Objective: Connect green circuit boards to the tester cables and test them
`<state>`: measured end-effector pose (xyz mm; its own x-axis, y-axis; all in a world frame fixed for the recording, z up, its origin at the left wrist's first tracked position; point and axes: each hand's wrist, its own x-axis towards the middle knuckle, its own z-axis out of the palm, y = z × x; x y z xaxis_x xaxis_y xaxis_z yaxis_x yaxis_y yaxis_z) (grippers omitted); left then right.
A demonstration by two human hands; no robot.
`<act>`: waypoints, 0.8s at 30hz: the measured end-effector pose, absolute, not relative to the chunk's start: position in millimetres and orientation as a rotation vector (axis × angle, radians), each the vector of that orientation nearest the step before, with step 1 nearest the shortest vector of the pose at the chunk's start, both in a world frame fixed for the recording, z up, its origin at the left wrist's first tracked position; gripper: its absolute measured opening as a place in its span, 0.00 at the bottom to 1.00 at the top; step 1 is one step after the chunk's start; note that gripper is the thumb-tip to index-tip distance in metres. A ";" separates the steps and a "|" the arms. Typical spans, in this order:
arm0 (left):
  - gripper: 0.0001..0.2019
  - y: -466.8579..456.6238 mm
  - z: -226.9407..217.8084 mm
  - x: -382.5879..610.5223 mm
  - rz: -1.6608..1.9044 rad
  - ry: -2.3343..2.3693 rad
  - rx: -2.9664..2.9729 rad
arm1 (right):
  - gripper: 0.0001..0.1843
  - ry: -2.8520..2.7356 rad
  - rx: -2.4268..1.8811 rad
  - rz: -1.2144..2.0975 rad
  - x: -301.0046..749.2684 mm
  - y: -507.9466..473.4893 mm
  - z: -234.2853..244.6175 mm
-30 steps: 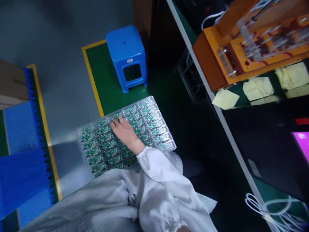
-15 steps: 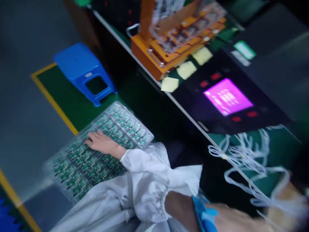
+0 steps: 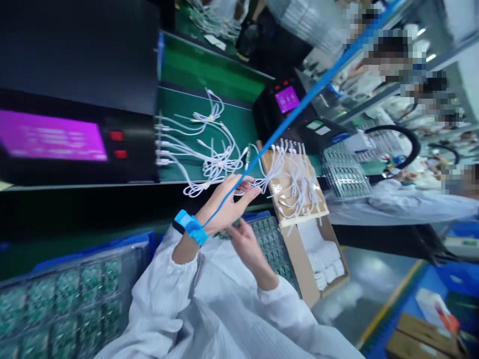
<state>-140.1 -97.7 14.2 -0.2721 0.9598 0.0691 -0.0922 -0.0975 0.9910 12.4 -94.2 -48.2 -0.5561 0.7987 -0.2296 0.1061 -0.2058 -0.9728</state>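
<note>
My left hand, with a light-blue wrist strap and a blue cord running from it, is at the bench edge. Its thumb and fingers are closed around the end of a white cable. Just below, my right hand is curled with its fingertips pinched together. A small green circuit board shows at those fingertips, partly hidden by my left hand. Several coiled white cables lie on the green bench beyond my hands, some plugged into the black machine. More white cables hang over a cardboard piece to the right.
A black machine with a magenta screen stands left; another is further back. Clear trays of circuit boards sit lower left and beneath my right hand. An open carton holds white pieces. Co-workers sit along the bench at right.
My view has swung from the board tray and blue stool to the bench with cables. My right hand has left the tray and come close beside my left hand.
</note>
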 end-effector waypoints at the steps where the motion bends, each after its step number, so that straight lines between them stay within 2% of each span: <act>1: 0.18 -83.9 11.9 -132.7 1.524 1.269 1.034 | 0.21 -1.474 -1.094 1.770 28.9 -76.2 -39.8; 4: 0.25 -44.0 6.0 -105.9 1.470 1.177 0.953 | 0.28 -1.365 -1.107 1.553 50.6 -31.7 -17.8; 6: 0.28 -20.1 3.9 -90.3 1.427 1.094 0.890 | 0.30 -1.414 -1.083 1.375 44.3 -7.7 -9.7; 9: 0.25 9.3 4.0 -81.5 1.494 1.046 0.734 | 0.28 -1.629 -1.062 1.116 19.5 21.0 -7.8; 12: 0.20 30.3 5.7 -92.3 1.568 1.093 0.555 | 0.28 -1.877 -1.107 0.995 -5.2 43.9 -10.1; 17: 0.19 56.2 0.1 -124.9 1.586 1.386 0.504 | 0.27 -1.964 -1.198 0.724 -32.2 88.3 -4.3; 20: 0.21 71.2 -5.1 -136.5 1.647 1.521 0.536 | 0.23 -1.964 -1.314 0.654 -47.0 121.8 0.5; 24: 0.21 87.9 -9.7 -140.9 1.696 1.636 0.686 | 0.10 -2.153 -1.608 0.740 -60.2 153.2 0.6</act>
<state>-140.9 87.9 -9.7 -0.6343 0.7689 -0.0801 -0.1079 0.0145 0.9941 -60.2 153.2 0.6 -0.2926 0.9558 -0.0284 0.7714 0.2184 -0.5977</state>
